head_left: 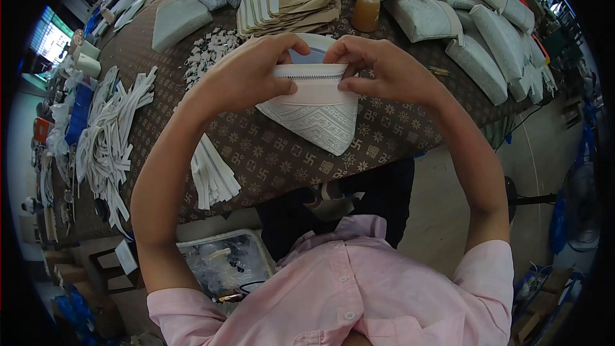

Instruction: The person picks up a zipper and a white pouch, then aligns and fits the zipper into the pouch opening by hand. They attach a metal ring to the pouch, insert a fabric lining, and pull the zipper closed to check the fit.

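A white patterned pouch [314, 115] with a zip along its upper edge is held up over the table's front part. My left hand [256, 70] pinches its top left corner, thumb in front and fingers behind. At the top right corner, my right hand [381, 67] grips it between thumb and fingers. Behind the pouch, a pale round dish [314, 40] shows partly between my hands. Small white-and-dark pieces [214, 48] lie heaped beyond my left wrist. Closer to me rests a bundle of white strips [214, 173].
A stack of brown and white flat pieces [288, 0] lies at the back. An orange-tipped glue bottle [367, 6] stands beside it. Stuffed white pouches [474, 32] pile up at right. Long white strips [106, 147] cover the left edge. A plastic tub [227, 259] sits below.
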The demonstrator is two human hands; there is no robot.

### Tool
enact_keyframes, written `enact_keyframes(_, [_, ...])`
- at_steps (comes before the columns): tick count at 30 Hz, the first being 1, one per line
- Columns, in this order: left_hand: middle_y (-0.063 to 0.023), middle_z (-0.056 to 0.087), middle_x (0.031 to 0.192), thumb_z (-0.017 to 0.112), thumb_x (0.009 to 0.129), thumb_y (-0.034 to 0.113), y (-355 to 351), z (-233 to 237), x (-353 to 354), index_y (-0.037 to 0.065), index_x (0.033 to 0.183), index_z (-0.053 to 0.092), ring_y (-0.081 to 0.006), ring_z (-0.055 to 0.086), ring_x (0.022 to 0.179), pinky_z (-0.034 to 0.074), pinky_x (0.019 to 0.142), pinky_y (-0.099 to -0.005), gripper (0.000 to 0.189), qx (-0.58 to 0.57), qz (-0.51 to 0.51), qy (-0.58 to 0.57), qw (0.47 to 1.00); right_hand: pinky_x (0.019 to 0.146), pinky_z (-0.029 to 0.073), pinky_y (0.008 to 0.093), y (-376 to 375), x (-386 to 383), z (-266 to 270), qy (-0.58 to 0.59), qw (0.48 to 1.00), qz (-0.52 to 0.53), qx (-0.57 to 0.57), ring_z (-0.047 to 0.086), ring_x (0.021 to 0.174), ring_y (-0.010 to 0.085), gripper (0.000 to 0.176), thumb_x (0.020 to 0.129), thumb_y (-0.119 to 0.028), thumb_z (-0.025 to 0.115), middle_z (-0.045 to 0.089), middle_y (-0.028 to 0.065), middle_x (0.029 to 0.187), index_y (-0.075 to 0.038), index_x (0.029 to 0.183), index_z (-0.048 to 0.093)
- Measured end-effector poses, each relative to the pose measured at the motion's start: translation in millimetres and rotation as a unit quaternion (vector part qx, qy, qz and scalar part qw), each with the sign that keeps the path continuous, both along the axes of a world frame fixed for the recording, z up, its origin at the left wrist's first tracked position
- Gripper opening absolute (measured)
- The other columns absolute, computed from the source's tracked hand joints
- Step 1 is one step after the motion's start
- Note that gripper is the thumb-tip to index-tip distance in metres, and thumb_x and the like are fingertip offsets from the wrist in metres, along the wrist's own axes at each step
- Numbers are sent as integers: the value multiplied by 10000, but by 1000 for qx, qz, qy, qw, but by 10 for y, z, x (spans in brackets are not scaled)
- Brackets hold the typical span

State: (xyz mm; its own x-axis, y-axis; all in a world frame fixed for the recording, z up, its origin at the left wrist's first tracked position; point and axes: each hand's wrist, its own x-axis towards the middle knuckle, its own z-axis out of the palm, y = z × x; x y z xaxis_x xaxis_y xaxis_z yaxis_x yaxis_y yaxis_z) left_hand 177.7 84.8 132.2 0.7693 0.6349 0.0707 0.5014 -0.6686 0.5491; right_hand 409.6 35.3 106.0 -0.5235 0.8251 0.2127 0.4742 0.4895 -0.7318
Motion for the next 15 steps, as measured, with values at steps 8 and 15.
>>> enact_keyframes(8, [-36, 553, 711, 670, 731, 33, -13, 29, 4, 35, 1169, 504, -110, 505, 657, 418, 626, -274, 468, -18, 8, 15, 1000, 781, 486, 270, -23, -17, -11, 3, 1000, -14, 2, 602, 845, 118, 317, 763, 7, 627, 623, 61, 908, -19, 1059, 518])
enact_keyframes(15, [-141, 621, 963, 668, 755, 145, -6, 117, 34, 15, 1052, 590, -251, 609, 880, 469, 776, -350, 334, -20, 10, 97, 995, 809, 474, 282, -56, -66, -28, 11, 999, -46, -1, 594, 878, 119, 329, 769, 3, 628, 625, 58, 935, -27, 1071, 501])
